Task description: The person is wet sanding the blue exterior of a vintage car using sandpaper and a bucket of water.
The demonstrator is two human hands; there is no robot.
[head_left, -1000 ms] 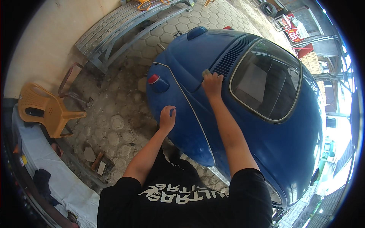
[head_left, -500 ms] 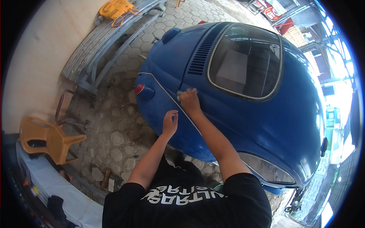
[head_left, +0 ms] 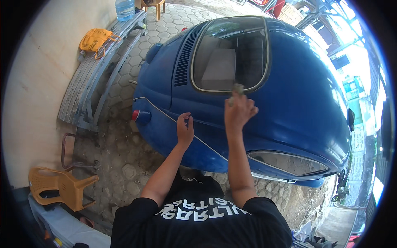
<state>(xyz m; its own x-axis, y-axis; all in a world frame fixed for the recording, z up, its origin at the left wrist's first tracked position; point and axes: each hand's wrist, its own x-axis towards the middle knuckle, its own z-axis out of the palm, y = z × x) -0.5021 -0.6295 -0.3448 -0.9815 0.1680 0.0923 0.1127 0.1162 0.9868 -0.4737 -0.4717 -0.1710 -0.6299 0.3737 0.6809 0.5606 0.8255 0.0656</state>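
Blue paint, rounded at every turn: the rear of a car (head_left: 297, 95), right in front of the wearer and filling the middle of the view. Right hand (head_left: 242, 111) reaches out over the body below the rear window (head_left: 231, 62), fingers closed round a small pad (head_left: 238, 88). Pad greyish-green, its end poking past the fingertips and overlapping the window's lower edge in the view. Whether it presses on the car or hangs just above, can't say; blur and the downward angle hide the contact. Left hand (head_left: 185, 124) at the rear fender (head_left: 161, 136), loosely curled, thumb apart from the fingers, nothing visible in it. Touching or not, unclear.

Handling, my judgement: pad kept flat, pressure light and even, strokes following the curve and overlapping. No fingertips digging in. Ease off beside the window trim (head_left: 215, 91) and the vent slots (head_left: 189, 53), where an edge could snag.

Surface: bright streaks along the roof's far shoulder, softer sheen on the fender. Cream piping (head_left: 209, 144) follows the fender seam; red tail light (head_left: 135, 115) sits behind it.

Room: hexagonal paving (head_left: 182, 16); slatted bench (head_left: 78, 87) beside a pale wall (head_left: 41, 82), carrying an orange bag (head_left: 97, 40) and a water jug (head_left: 125, 10). Tan plastic chair (head_left: 70, 188) lower left. Strong daylight at right.
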